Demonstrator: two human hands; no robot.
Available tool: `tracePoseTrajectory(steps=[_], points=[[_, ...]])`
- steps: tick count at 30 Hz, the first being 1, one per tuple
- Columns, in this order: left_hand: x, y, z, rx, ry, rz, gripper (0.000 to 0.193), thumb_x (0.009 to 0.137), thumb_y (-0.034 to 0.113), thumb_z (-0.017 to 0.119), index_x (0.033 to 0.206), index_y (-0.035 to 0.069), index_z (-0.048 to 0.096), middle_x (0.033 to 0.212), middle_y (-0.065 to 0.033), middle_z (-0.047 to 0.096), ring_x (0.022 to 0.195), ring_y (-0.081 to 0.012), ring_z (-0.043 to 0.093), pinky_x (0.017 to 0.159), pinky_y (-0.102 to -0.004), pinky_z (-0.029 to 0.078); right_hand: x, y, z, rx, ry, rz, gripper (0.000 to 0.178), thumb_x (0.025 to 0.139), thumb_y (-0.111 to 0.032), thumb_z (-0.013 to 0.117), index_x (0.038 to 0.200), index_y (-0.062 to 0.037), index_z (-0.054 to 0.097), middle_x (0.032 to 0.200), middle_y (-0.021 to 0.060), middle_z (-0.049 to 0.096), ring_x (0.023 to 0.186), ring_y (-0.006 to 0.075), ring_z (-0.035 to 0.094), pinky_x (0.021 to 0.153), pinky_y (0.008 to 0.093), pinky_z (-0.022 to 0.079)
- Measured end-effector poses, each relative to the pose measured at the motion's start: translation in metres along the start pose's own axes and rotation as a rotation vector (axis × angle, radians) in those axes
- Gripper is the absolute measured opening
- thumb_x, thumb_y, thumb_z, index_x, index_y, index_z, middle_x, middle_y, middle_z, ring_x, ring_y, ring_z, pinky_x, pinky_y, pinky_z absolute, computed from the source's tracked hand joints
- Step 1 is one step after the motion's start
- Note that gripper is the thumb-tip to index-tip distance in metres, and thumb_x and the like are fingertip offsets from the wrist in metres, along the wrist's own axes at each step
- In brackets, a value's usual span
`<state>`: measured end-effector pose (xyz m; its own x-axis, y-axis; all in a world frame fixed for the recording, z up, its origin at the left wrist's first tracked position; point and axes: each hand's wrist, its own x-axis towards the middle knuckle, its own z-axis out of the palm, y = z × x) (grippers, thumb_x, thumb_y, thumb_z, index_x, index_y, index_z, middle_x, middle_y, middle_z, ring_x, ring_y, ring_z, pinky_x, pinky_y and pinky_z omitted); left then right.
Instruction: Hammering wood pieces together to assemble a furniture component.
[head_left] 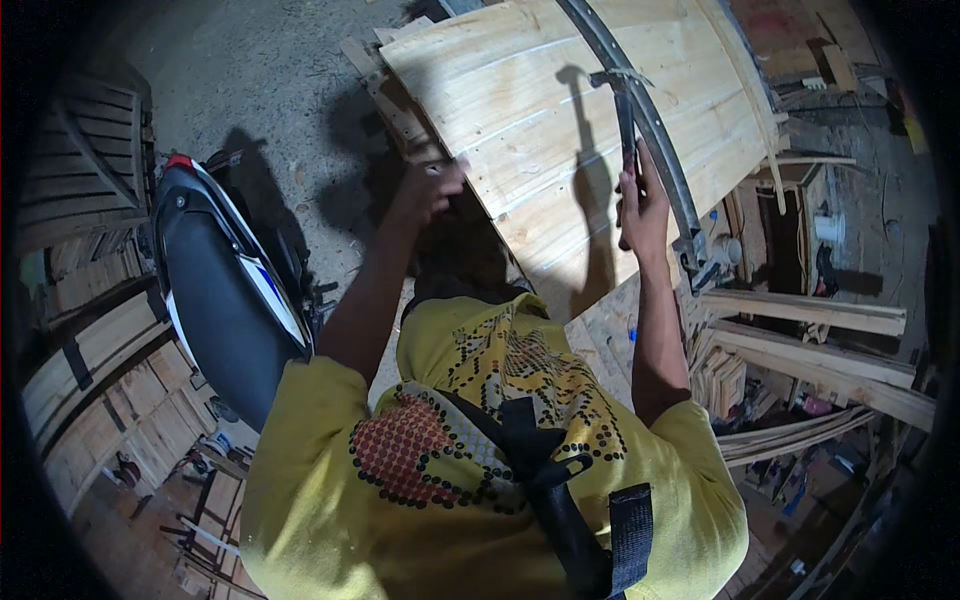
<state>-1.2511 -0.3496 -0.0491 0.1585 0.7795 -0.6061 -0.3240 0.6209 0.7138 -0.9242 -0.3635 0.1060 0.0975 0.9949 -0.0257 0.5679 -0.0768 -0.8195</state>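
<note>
The hammer (627, 125) is right of centre in the upper frame, above the wooden panel (510, 140), its handle held low in the grip of the right hand (648, 208) — seemingly leaving the head free. A metal clamp (655, 130) crosses the panel, perhaps squeezing it together, its top cut off; left of centre, the left hand (433, 188) is blurred — I cannot tell its grip.

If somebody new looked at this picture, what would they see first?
Probably the big, brightly lit wooden panel at the top middle, with the hammer upright in the right hand above it and a dark metal bar across it. The left hand, a bit blurred, is by the panel's left edge. Next might come the motorbike on the left and the bright yellow shirt at the bottom.
</note>
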Motion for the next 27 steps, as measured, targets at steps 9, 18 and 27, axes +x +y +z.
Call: tracePoseTrajectory(steps=[9,18,27], points=[[-0.031,-0.083,0.070,-0.053,0.126,0.198,0.041,0.074,0.009,0.086,0.105,0.001,0.063,0.096,-0.0069,0.068,0.087,-0.0143,0.062,0.077,-0.0281,0.049,-0.116,0.025,-0.009,-0.144,0.124,-0.044,0.057,0.102,-0.009,0.053,0.156,-0.0053,0.033,0.085,-0.0004,0.056,0.066,0.0046,0.046,0.058,0.0193,0.040],[-0.020,-0.102,0.064,0.064,0.220,0.195,0.051,0.071,0.009,0.089,0.109,0.001,0.056,0.092,-0.0037,0.060,0.079,-0.0121,0.056,0.075,-0.0290,0.049,-0.147,0.049,0.018,-0.364,-0.008,0.001,0.052,0.098,-0.005,0.054,0.147,0.0022,0.043,0.104,0.0258,0.064,0.091,0.0384,0.065,0.080,0.0430,0.052],[-0.013,-0.099,0.062,0.149,0.225,0.194,0.057,0.070,0.009,0.089,0.114,-0.001,0.053,0.099,-0.0073,0.062,0.087,-0.0143,0.060,0.078,-0.0274,0.049,-0.152,0.037,0.024,-0.362,-0.146,0.202,0.048,0.098,-0.010,0.055,0.146,-0.0059,0.049,0.117,0.0285,0.065,0.104,0.0392,0.067,0.090,0.0394,0.052]])
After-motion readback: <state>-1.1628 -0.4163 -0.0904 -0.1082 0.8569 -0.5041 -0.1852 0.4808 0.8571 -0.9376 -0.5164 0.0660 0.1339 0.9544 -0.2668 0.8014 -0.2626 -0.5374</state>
